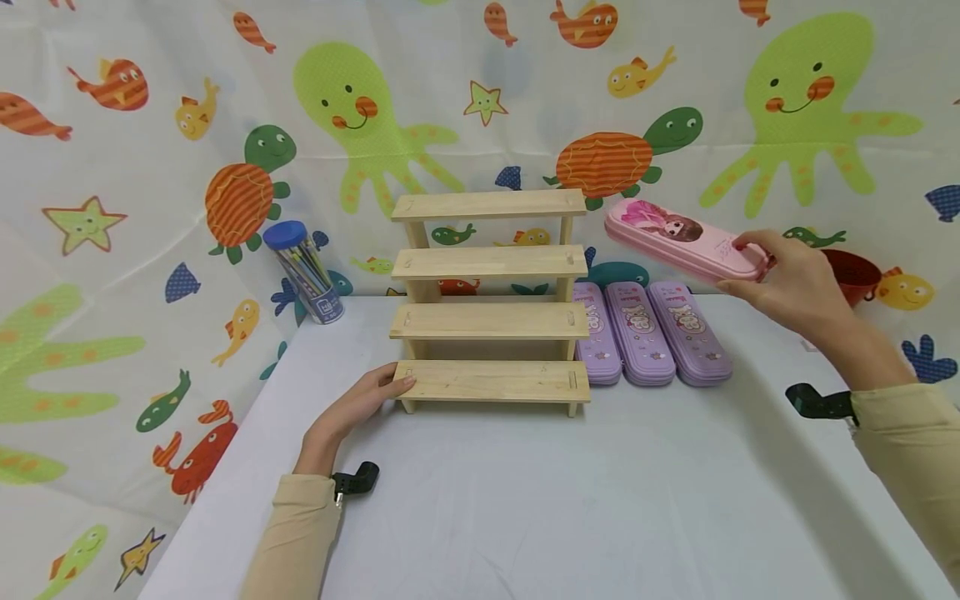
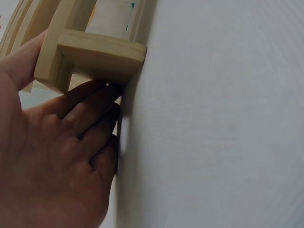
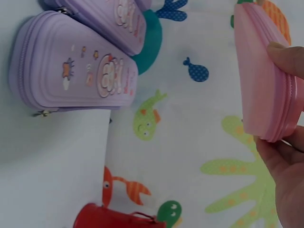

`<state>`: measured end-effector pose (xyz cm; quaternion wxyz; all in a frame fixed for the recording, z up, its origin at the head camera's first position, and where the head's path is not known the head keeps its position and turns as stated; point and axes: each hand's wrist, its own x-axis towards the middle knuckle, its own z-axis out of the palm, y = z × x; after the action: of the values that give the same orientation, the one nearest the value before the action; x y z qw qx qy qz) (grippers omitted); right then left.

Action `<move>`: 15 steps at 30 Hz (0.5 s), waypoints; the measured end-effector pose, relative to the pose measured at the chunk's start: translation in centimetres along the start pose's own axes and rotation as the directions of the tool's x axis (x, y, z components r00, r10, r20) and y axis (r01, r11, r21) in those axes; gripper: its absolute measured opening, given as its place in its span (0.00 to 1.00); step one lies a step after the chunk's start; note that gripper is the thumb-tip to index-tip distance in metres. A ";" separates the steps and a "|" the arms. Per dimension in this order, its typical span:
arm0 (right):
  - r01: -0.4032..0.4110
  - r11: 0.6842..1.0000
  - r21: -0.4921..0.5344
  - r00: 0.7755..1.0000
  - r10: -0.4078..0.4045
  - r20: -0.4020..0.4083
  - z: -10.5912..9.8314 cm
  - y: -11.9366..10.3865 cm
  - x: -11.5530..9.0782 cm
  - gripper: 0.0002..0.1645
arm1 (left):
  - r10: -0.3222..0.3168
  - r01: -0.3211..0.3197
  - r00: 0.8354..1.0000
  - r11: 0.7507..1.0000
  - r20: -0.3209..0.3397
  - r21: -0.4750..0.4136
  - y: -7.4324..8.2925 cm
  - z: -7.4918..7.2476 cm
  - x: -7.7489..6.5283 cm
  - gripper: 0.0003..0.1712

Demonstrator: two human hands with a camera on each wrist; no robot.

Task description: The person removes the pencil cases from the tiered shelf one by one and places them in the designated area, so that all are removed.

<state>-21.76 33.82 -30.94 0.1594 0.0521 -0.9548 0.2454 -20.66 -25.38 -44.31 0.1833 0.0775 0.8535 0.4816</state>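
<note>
A pink zipped pencil case point(image 1: 690, 242) with a doll picture on its lid is up in the air, right of a four-step wooden rack point(image 1: 487, 381). My right hand point(image 1: 806, 287) grips its right end, thumb on one side and fingers on the other, as the right wrist view shows. At the rack's lowest step, my left hand point(image 1: 358, 406) holds the left end. The left wrist view has the thumb over the board and the fingers point(image 2: 95, 109) below it, beside the short leg. Below the raised case, three purple pencil cases point(image 1: 640, 333) lie side by side.
A clear tub of pencils with a blue lid point(image 1: 303, 271) stands at the back left. Behind my right hand is a red cup point(image 1: 851, 275), partly hidden. The white table point(image 1: 540, 500) ends at a hanging cloth point(image 1: 480, 158) printed with sea animals.
</note>
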 end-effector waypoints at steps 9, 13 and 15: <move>-0.010 1.000 0.000 1.000 0.010 -0.021 1.1 1.0 -0.8 0.38 | 0.007 -0.007 1.000 1.000 -0.004 0.005 0.1 0.0 -0.1 0.39; -0.012 1.000 0.002 1.000 0.012 -0.023 1.4 1.5 -1.2 0.36 | 0.005 -0.005 1.000 1.000 -0.003 0.007 0.2 0.0 -0.1 0.39; -0.014 1.000 0.002 1.000 0.014 -0.026 1.5 1.8 -1.4 0.36 | 0.005 -0.005 1.000 1.000 -0.001 0.006 0.2 0.0 -0.1 0.39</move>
<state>-21.15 34.70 -33.50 0.1699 0.0426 -0.9527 0.2482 -20.54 -25.33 -44.10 0.1815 0.0801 0.8549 0.4794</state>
